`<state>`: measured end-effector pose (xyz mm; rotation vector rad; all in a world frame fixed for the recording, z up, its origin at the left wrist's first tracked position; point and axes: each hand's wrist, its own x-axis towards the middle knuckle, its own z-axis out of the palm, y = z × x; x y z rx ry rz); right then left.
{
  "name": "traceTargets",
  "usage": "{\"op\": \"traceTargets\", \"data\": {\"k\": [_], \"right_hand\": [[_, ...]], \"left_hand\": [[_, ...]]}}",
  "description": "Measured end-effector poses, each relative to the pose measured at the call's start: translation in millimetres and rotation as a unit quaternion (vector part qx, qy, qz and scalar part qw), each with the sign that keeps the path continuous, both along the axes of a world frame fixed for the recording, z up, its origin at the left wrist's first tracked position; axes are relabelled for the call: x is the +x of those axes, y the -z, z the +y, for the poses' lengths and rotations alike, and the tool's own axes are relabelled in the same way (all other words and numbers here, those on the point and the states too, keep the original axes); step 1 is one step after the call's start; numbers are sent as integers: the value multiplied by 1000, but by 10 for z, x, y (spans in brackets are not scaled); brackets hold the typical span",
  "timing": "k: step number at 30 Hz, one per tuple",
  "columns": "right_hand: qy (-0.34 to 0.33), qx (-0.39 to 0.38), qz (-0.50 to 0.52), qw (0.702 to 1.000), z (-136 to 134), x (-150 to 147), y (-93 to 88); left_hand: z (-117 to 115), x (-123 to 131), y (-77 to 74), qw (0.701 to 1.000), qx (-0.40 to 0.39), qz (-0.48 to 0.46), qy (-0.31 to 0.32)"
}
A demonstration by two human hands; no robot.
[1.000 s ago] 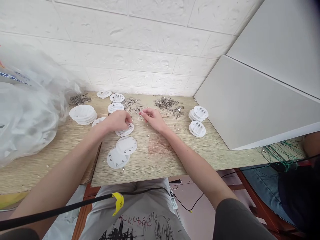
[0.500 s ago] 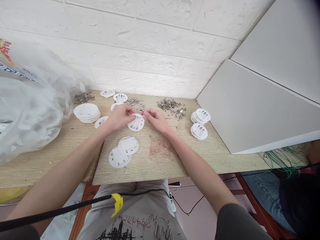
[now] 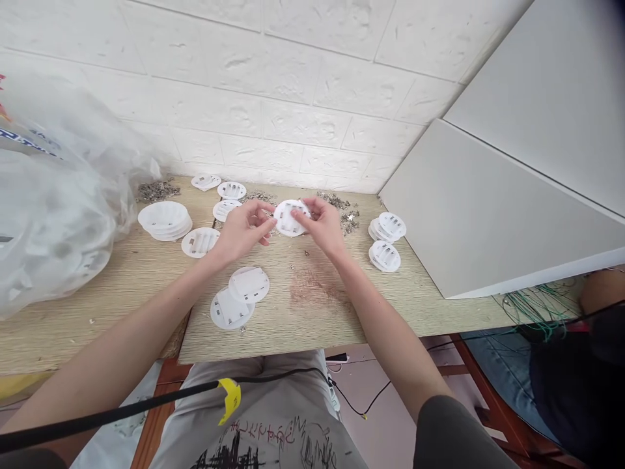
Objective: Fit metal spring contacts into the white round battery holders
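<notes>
My right hand (image 3: 322, 225) grips a round white plastic battery holder (image 3: 288, 220) by its right side, the thumb across its face. Small metal contacts show in the slots of this holder. At its left edge is my left hand (image 3: 249, 228), thumb and fingers apart; I cannot tell if the fingertips touch the rim. Two more white holders (image 3: 249, 284) lie overlapping on the table nearer to me. Behind my hands, small metal contact pieces (image 3: 332, 200) are heaped, partly hidden by my right hand.
Stacked white discs (image 3: 165, 220) stand at the left beside a large clear plastic bag (image 3: 58, 221). Two small stacks of holders (image 3: 385, 256) sit at the right near a grey-white panel (image 3: 512, 215). Green wires (image 3: 537, 306) lie near a person at far right. A black cable (image 3: 146, 407) crosses low in front.
The holder has moved right and up, turned more face-on, and passed from my left hand's grip to my right hand's. My left fingers have spread at its left side.
</notes>
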<state>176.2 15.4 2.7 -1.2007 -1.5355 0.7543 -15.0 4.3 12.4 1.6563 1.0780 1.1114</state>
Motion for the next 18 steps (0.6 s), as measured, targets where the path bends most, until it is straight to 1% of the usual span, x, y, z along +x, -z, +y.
{"op": "traceTargets", "data": {"k": [3, 4, 6, 8, 10, 12, 13, 14, 16, 18], "right_hand": [[56, 5, 28, 998, -115, 199, -239], [88, 14, 33, 996, -173, 297, -324], [170, 37, 38, 984, -314, 532, -483], [242, 41, 43, 968, -474, 802, -607], [278, 29, 45, 959, -636, 1071, -677], [300, 10, 33, 953, -781, 1305, -682], [296, -13, 20, 955, -844, 1401, -661], [293, -41, 10, 955, -898, 1481, -625], [264, -115, -10, 958, -982, 1593, -523], [252, -156, -26, 955, -1029, 1652, -404]], "left_hand": [[0, -3, 44, 1000, 8, 23, 8], [3, -4, 63, 999, 12, 35, 11], [8, -3, 91, 997, 24, 68, 15], [6, 0, 98, 992, 50, 112, 13], [-2, 2, 89, 984, 82, 156, 13], [-10, 0, 77, 975, 109, 193, 19], [-13, -1, 75, 970, 121, 209, 23], [-15, -2, 75, 966, 131, 223, 27], [-18, -3, 84, 959, 146, 241, 33], [-19, -2, 97, 955, 152, 253, 38]]}}
